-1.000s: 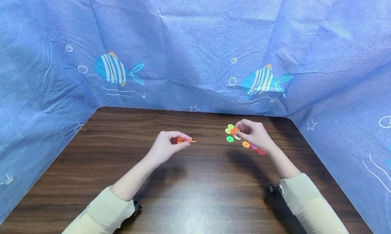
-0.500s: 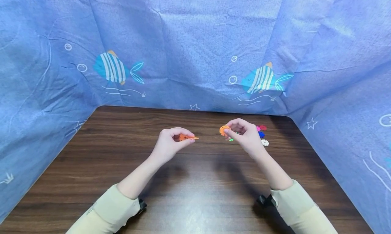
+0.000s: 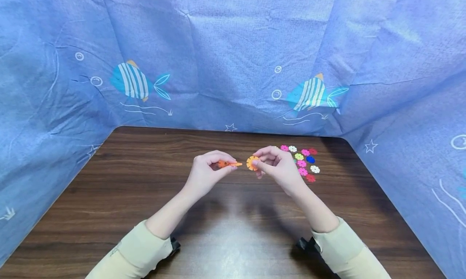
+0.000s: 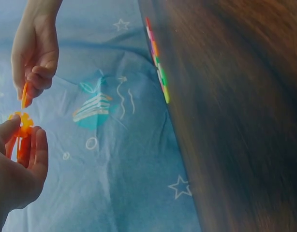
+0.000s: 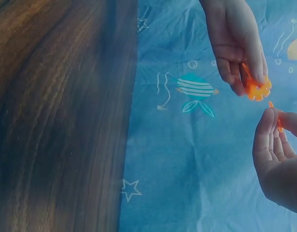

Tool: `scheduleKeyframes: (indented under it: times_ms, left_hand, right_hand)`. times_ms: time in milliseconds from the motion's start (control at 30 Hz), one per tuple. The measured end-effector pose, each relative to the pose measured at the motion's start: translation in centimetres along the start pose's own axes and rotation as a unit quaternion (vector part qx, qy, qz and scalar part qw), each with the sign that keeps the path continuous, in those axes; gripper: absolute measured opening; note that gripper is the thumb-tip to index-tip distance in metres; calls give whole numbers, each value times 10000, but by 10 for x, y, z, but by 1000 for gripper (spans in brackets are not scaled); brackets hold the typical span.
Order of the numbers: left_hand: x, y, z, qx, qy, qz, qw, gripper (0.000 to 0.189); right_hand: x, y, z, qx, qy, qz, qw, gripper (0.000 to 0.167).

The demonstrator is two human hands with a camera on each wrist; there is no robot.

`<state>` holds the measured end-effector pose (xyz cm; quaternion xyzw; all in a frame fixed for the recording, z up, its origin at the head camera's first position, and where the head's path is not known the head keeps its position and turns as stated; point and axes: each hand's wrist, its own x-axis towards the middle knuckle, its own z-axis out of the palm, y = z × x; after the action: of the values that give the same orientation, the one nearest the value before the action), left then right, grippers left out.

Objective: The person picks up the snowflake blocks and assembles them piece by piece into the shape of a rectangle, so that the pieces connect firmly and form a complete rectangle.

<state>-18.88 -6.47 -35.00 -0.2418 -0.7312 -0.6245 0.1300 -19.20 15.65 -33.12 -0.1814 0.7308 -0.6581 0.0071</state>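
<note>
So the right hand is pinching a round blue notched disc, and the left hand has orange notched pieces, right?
Not quite: the right hand is pinching a round orange notched disc, not a blue one, as the head view shows. The left hand does have orange notched pieces.

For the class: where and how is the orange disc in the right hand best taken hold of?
The orange disc is probably best pinched across its faces at the exposed left rim, coming from the person's left: it is thin, and the right hand covers its right side.
</note>
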Motion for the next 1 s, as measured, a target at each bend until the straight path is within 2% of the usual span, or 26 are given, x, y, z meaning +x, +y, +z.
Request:
scheduleKeyframes:
  times_ms: [100,200,333,433,733,833,1000]
  left_hand:
    - [-2,4,2,-42,-7,-112,9999,13]
    - [-4,16,2,-61,-53,-187,9998,14]
    - [-7,31,3,1,-119,-98,9999,13]
    - [-9,35,3,119,-112,8,9999,12]
    - [-14,35,5,294,-44,292,9991,8]
    - [-17,35,5,245,-74,235,9994,8]
    - [-20,12,8,155,-114,118,9997,10]
  right_hand:
    - [-1,-1,3,-48,-98,32,9999,25]
    - [-1,-1,6,-114,-184,53,9998,25]
    - [-2,-1,7,-179,-264,103,9994,25]
    - [-3,-1,7,-185,-336,210,9990,25]
    - [-9,-1,11,-199,-383,314,9986,25]
    - [-12,-1,14,-128,-361,339,9987,24]
    - [-15,2,17,-142,-385,339,9986,20]
